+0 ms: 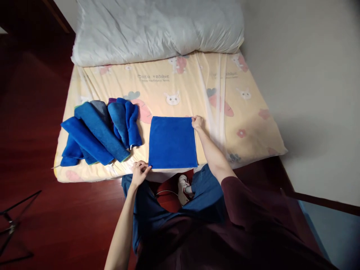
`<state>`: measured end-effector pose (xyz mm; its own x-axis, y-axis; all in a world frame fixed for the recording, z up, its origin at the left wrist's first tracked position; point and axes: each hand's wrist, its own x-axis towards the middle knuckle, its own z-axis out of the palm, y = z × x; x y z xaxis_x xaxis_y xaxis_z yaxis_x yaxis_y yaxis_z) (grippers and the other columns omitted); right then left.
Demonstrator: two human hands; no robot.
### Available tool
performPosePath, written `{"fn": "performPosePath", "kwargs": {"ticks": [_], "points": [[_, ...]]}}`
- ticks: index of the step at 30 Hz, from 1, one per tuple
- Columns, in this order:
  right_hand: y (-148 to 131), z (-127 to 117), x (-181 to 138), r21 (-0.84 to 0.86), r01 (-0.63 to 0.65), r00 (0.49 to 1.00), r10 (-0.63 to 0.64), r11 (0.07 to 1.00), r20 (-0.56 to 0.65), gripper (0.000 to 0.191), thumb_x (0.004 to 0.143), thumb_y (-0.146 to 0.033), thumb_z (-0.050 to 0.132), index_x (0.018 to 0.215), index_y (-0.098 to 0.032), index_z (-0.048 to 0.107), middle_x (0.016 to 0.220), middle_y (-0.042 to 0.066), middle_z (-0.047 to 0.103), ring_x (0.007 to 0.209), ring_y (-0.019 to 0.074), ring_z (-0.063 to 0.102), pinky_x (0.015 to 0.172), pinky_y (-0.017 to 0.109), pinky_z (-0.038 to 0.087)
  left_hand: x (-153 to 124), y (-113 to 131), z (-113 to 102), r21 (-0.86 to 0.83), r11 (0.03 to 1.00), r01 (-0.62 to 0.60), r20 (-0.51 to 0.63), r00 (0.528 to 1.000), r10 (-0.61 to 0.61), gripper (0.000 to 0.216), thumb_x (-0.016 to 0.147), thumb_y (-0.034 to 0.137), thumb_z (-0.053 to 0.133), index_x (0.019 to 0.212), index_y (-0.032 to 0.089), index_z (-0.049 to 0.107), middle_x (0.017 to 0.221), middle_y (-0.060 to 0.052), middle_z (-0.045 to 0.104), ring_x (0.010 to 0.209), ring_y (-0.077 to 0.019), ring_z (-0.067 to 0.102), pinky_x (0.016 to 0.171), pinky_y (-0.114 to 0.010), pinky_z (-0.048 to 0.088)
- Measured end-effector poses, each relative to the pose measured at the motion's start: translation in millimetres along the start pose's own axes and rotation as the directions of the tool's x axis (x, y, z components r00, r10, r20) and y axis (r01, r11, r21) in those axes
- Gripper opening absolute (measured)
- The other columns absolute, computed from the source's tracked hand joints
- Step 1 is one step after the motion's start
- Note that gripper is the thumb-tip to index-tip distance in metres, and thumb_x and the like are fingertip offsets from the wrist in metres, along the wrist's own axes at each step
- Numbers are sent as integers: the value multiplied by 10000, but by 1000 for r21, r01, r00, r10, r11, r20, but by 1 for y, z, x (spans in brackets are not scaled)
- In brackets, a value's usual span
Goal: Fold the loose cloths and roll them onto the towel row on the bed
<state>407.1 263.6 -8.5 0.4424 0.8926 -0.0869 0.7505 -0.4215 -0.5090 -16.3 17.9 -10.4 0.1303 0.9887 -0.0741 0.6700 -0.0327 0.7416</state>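
Note:
A blue towel lies flat in a near-square at the front edge of the bed, right in front of me. My left hand pinches its near left corner. At the far right corner, the fingers of my right hand are closed on the towel's edge. To the left lies a heap of rolled or folded towels, several of them blue and teal, with a grey one and a bit of purple showing among them. The heap and the flat towel are apart.
The bed has a yellow sheet with rabbits and carrots. A thick white folded quilt lies across its far end. A pale wall borders the right side. Black metal stand legs rest on the red wooden floor at lower left.

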Motion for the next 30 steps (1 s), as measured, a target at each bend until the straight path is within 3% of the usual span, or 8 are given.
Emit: {"fn": "performPosePath", "kwargs": {"ticks": [3, 6, 10, 12, 14, 17, 21, 30], "points": [[-7, -4, -9, -105, 16, 1000, -15, 994, 17, 239, 933, -181, 520, 1026, -116, 731, 1066, 204, 717, 1045, 317, 639, 951, 422, 491, -1, 2, 0, 1, 1000, 5, -6, 1000, -5, 312, 908, 518, 624, 820, 249, 753, 956, -85, 655, 964, -286, 521, 934, -460, 425], [-27, -9, -22, -195, 227, 972, -235, 954, -17, 319, 931, -124, 493, 1182, -89, 688, 1257, 235, 644, 1219, 344, 542, 1061, 481, 413, -2, 3, 1, 2, 1000, 2, 5, 1000, -2, 343, 932, 519, 587, 815, 243, 753, 941, -84, 657, 940, -278, 511, 931, -457, 409], [-87, 6, -38, -126, 576, 817, -560, 808, 139, 368, 981, -130, 449, 1275, -120, 670, 1327, 178, 619, 1293, 320, 472, 1124, 473, 357, -4, 0, 3, -10, 1000, -5, -1, 1000, 5, 362, 946, 520, 566, 809, 242, 753, 949, -87, 663, 940, -280, 507, 938, -466, 387], [-123, 24, -44, -50, 669, 730, -644, 741, 228, 345, 1019, -183, 449, 1273, -138, 679, 1321, 151, 627, 1286, 299, 477, 1122, 443, 372, -4, -1, 4, -28, 1000, -11, -9, 1000, 11, 348, 940, 517, 577, 819, 242, 753, 956, -91, 665, 945, -286, 502, 932, -467, 388], [-155, 45, -49, -18, 698, 690, -666, 716, 284, 319, 1040, -230, 465, 1249, -151, 694, 1297, 139, 637, 1277, 288, 486, 1115, 428, 387, -5, -2, 5, -42, 999, -10, -6, 1000, 10, 336, 931, 515, 592, 821, 242, 754, 959, -94, 665, 950, -289, 499, 929, -466, 393], [-183, 73, -50, -75, 673, 707, -610, 736, 358, 227, 1015, -225, 554, 1149, -158, 725, 1248, 140, 645, 1287, 299, 487, 1116, 458, 385, -6, -2, 5, -68, 998, -13, 12, 1000, 14, 323, 931, 505, 601, 824, 243, 757, 964, -97, 664, 956, -289, 500, 930, -462, 400], [-187, 89, -42, -151, 594, 769, -502, 791, 396, 121, 945, -189, 667, 1048, -169, 728, 1197, 130, 654, 1224, 303, 545, 1093, 465, 413, -7, -4, 7, -99, 995, -26, 28, 999, 28, 308, 945, 483, 596, 850, 244, 764, 972, -99, 667, 961, -289, 496, 922, -462, 396], [-179, 98, -35, -209, 438, 887, -383, 875, 257, 145, 987, -195, 563, 997, -191, 707, 1108, 117, 692, 1100, 276, 609, 1022, 413, 463, -9, -11, 11, -177, 983, -38, 36, 998, 45, 317, 970, 484, 561, 886, 241, 746, 1007, -97, 672, 985, -292, 495, 943, -460, 383]]}}
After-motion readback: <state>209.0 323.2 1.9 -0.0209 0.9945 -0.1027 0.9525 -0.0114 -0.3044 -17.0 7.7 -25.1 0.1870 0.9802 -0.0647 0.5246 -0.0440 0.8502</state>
